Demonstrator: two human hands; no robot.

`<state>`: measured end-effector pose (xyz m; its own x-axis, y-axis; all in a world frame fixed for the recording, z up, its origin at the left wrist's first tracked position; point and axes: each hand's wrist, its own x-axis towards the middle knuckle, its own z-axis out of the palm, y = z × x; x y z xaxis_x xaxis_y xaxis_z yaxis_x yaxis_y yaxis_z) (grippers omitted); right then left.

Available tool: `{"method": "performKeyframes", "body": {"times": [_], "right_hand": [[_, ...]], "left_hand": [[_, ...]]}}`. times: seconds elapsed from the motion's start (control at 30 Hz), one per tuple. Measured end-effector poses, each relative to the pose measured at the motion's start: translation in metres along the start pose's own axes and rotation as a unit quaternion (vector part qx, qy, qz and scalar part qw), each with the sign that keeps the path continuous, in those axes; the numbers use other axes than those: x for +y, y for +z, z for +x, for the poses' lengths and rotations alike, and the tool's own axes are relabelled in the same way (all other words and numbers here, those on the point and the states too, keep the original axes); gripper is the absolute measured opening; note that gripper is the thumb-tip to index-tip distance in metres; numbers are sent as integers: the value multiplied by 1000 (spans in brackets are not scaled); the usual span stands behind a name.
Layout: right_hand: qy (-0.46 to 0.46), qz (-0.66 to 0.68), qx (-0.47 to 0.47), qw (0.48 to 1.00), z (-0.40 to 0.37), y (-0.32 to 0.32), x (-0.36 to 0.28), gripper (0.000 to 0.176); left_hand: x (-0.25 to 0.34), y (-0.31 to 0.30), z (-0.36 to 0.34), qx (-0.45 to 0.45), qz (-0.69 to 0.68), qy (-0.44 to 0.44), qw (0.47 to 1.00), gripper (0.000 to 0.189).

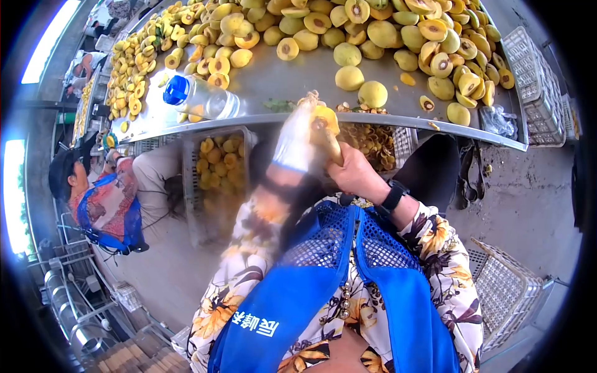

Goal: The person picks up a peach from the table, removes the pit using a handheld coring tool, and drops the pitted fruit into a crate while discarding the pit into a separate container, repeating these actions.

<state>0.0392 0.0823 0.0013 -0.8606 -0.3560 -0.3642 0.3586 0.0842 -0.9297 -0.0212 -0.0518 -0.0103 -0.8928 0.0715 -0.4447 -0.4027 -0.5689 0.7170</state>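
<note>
My left hand (297,140), in a white glove and partly blurred, is closed around a cut yellow peach (326,117) just over the table's near edge. My bare right hand (359,171), with a dark watch on its wrist, grips a tool with a pale, wood-coloured handle (334,151). The tool's far end meets the cut face of the peach; its tip is hidden. On the metal table (283,78) beyond my hands lie many yellow peaches (348,78), some whole and some halved with brown centres.
A water bottle with a blue cap (202,98) lies on the table at left. Below the edge stand a crate of peaches (217,168) and a container of brown-yellow scraps (367,143). White crates (507,295) stand at right. Another person (112,199) sits at left.
</note>
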Motion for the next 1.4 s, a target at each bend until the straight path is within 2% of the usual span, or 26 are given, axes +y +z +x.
{"method": "performKeyframes", "body": {"times": [0.03, 0.13, 0.17, 0.23, 0.27, 0.3, 0.37, 0.47, 0.57, 0.67, 0.77, 0.87, 0.9, 0.93, 1.0, 1.03, 1.07, 1.13, 1.17, 1.2, 1.23, 1.27, 1.3, 1.33, 1.4], "right_hand": [[7, -7, 5, 1000, 1, 3, 2, 21], [40, 63, 47, 996, -2, 21, 13, 25], [112, 89, 18, 990, -11, 18, -16, 24], [134, 120, 9, 984, -13, 17, -20, 23], [144, 134, 3, 980, -14, 17, -20, 22], [113, 110, 7, 987, -12, 18, -11, 22], [51, 61, 16, 997, -5, 20, 11, 21], [59, 64, -12, 996, -4, 20, 15, 20], [109, 221, -78, 966, -11, 13, 1, 18], [136, 357, -154, 911, -13, 8, 1, 17], [145, 447, -209, 858, -10, 4, 14, 14], [66, 444, -281, 848, -7, -2, 26, 11], [29, 392, -311, 865, -8, -5, 26, 10], [28, 406, -339, 848, -7, -7, 28, 11], [29, 357, -315, 879, -8, -15, 29, 13], [44, 348, -293, 890, -10, -23, 31, 15], [58, 380, -262, 885, -12, -29, 33, 17], [14, 451, -268, 851, -14, -40, 38, 17], [15, 378, -241, 894, -13, -45, 39, 11], [57, 189, -225, 954, -6, -48, 37, 10], [-98, -133, -151, 975, -8, -45, 40, 13], [-238, -438, -55, 865, -10, -40, 47, 17], [-101, -453, -27, 885, -6, -40, 56, 24], [-89, -406, -3, 910, -2, -43, 62, 24], [-59, -305, 31, 950, -5, -34, 59, 26]], "left_hand": [[-8, -9, 8, 8, 37, 8, 999, 27], [-13, 5, -2, 26, 234, 166, 958, 27], [-8, 13, -7, -45, 39, 114, 992, 14], [-14, 8, -3, -28, 135, 182, 974, 16], [-14, 7, -2, -20, 152, 174, 973, 17], [-14, 6, -1, -13, 170, 166, 971, 18], [-9, 6, -4, -6, 143, 64, 988, 21], [1, 20, -15, 47, 59, 0, 997, 24], [6, 14, -17, 45, 226, 74, 970, 23], [-3, 6, -11, 29, 319, 187, 929, 24], [-2, 11, -16, 19, 167, 81, 982, 29], [-3, 14, -19, 6, -60, -30, 998, 34], [0, 12, -19, 50, -71, -35, 996, 34], [5, 8, -18, 94, -83, -40, 991, 34], [19, -5, -16, 176, -100, -53, 978, 34], [25, -25, -19, 112, -24, -16, 993, 35], [26, -48, -12, 85, -58, 15, 995, 35], [48, -84, -24, 128, -29, 45, 990, 36], [58, -104, -31, 172, -1, 84, 982, 36], [64, -115, -41, 215, 90, 162, 959, 36], [66, -151, -35, 331, 215, 195, 898, 40], [74, -207, -22, 352, 585, 202, 702, 37], [82, -191, -29, 367, 627, 162, 668, 36], [94, -173, -36, 381, 664, 122, 632, 35], [102, -139, -28, 326, 700, 272, 574, 36]]}}
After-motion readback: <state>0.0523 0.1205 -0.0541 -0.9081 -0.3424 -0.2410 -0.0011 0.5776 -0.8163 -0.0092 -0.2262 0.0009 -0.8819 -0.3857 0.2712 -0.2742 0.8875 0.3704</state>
